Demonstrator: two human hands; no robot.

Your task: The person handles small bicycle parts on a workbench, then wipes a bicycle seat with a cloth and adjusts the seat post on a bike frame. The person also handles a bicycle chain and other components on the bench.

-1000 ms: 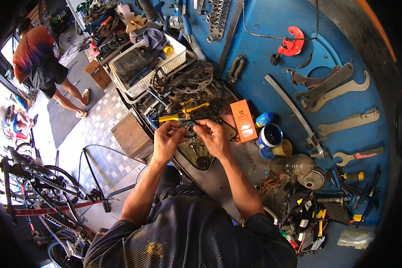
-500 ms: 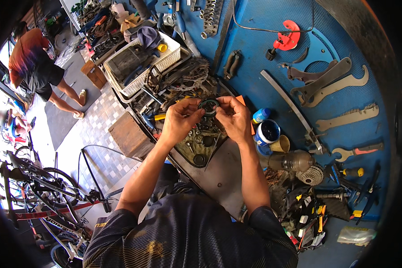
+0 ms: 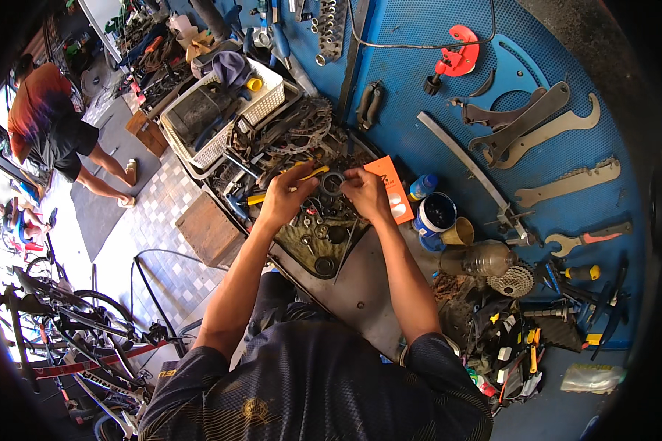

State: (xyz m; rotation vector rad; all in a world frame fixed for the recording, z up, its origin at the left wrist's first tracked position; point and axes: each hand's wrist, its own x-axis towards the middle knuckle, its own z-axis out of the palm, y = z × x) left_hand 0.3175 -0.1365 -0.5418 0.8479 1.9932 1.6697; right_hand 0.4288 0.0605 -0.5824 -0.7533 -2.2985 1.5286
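Note:
Above the workbench, my right hand (image 3: 368, 195) pinches a small dark ring (image 3: 332, 183) by its right side. My left hand (image 3: 288, 195) hovers to the left of the ring, apart from it, thumb and fingers spread with nothing between them. Beneath both hands a greasy cloth (image 3: 301, 245) bears small metal parts, among them a round black piece (image 3: 337, 234) and another dark ring (image 3: 324, 266). A yellow-handled tool (image 3: 256, 199) lies beside my left hand. Just right of my right hand is an orange card (image 3: 391, 189).
Chainrings (image 3: 312, 125) and a white basket (image 3: 268, 103) crowd the far left bench. A blue-white tub (image 3: 435, 213) and a plastic bottle (image 3: 478, 260) stand right. Wrenches (image 3: 566, 136) hang on the blue pegboard. Bicycles (image 3: 73, 316) and another person (image 3: 51, 117) are at left.
My left hand has let go of the ring and moved slightly left. My right hand has shifted left and down with the ring, uncovering more of the orange card.

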